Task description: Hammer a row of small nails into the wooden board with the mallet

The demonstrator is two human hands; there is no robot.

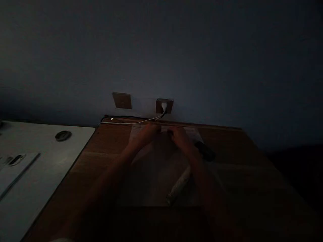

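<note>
The scene is very dark. Both my arms reach forward over a brown wooden table (234,151). My left hand (145,134) and my right hand (180,137) meet at the far edge of a pale sheet (151,181) lying flat on the table. The fingers of both hands look curled close together at that edge, but blur and darkness hide what they grip. A pale rolled tube (178,186) lies on the sheet under my right forearm. A dark oblong object (205,150) rests just right of my right hand.
A white cable (141,121) runs along the table's back edge to a plug in a wall socket (164,106). A switch plate (122,100) is left of it. A white surface (45,158) with a small dark round object (63,135) adjoins on the left.
</note>
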